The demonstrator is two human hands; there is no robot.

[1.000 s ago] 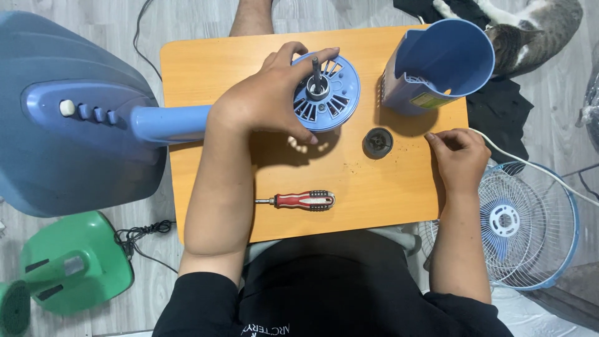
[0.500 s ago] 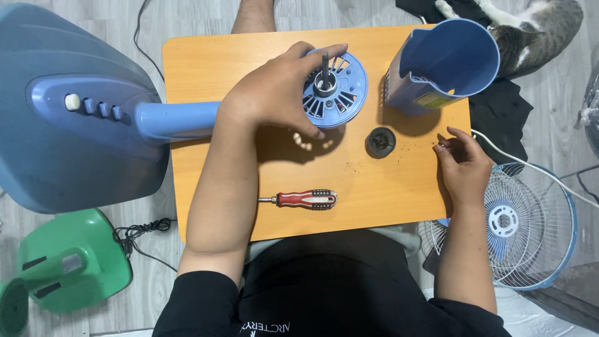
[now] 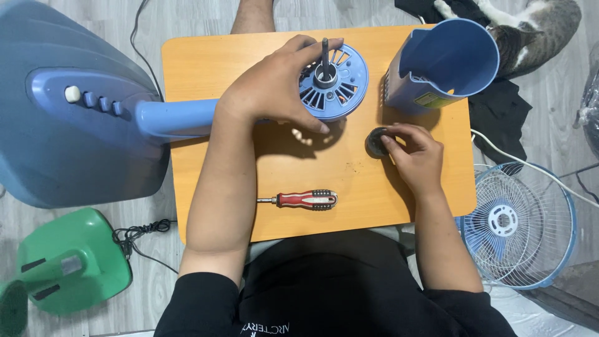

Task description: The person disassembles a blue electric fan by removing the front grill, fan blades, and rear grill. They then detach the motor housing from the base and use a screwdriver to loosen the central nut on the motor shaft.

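Fan motor housing (image 3: 334,81), round, blue and slotted, sits near the far edge of the orange worktop (image 3: 206,68) with its bare shaft pointing up; the left hand (image 3: 274,84) clasps its near-left rim. Right hand (image 3: 415,153) pinches a small dark ring nut (image 3: 376,142) with thumb and fingertips, just off the housing's near-right side. Small pale screws (image 3: 302,136) lie loose beneath the housing. A nudge from either wrist could scatter them off the table, and the nut may slip from so light a pinch. Red-handled screwdriver (image 3: 306,200) lies near the near edge, where a forearm might roll it.

blue fan motor housing (image 3: 337,87) gripped, black ring nut (image 3: 376,141) pinched
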